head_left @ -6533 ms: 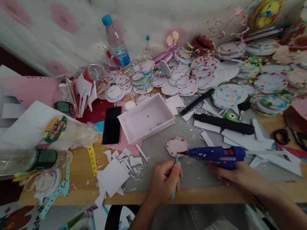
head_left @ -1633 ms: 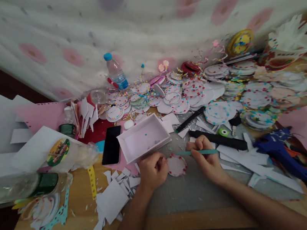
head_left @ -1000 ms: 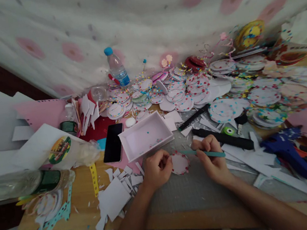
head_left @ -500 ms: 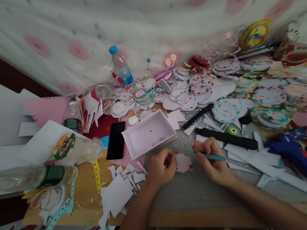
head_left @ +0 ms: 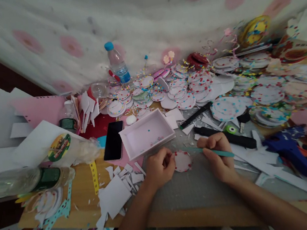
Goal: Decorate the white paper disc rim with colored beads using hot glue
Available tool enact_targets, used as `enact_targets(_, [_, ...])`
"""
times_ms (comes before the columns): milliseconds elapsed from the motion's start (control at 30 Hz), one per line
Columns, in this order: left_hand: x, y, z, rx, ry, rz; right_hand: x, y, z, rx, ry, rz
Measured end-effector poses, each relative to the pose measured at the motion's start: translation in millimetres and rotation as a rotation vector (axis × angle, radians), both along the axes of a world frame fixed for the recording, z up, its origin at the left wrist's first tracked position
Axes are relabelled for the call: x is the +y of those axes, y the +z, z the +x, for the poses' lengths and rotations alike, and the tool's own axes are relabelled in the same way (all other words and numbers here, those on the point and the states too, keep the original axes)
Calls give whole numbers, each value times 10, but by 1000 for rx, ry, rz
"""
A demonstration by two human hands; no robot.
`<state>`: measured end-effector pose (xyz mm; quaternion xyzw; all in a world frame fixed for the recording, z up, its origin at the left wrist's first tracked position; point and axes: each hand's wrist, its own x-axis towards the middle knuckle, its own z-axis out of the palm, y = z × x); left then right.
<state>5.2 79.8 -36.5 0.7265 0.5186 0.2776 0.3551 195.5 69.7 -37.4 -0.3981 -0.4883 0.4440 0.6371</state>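
My left hand [head_left: 161, 167] is closed, its fingertips pinching the left edge of a small round white paper disc [head_left: 183, 161]. Red dots ring the rim of this disc, which is at the mat's surface. In my right hand [head_left: 218, 155] is a slim teal tool, seemingly tweezers [head_left: 225, 153], with its thin tip pointing left, just right of the disc and apart from it. Behind my hands stands a shallow white box [head_left: 147, 133] with a few tiny coloured bits inside.
Stacks of dotted paper discs [head_left: 228, 108] crowd the back. A phone [head_left: 113, 140] lies left of the box; paper scraps [head_left: 115, 195] are nearer me. At right are a black stick-like tool [head_left: 240, 140] and a blue glue gun [head_left: 296, 154]. A water bottle [head_left: 118, 64] stands behind.
My right hand has moved right and slightly up with the tweezers, pulling the tip away from the disc. The left hand still pinches the disc. The view has shifted slightly.
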Motion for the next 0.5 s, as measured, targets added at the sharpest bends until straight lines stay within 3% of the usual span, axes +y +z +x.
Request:
enact_targets(167, [6, 17, -15, 25, -44, 89, 119, 36, 89, 94, -17, -157])
enact_targets(333, [14, 27, -30, 77, -104, 312, 133, 44, 156, -22, -73, -138])
enact_targets(500, [15, -1, -34, 105, -85, 307, 136, 57, 179, -62, -7, -149])
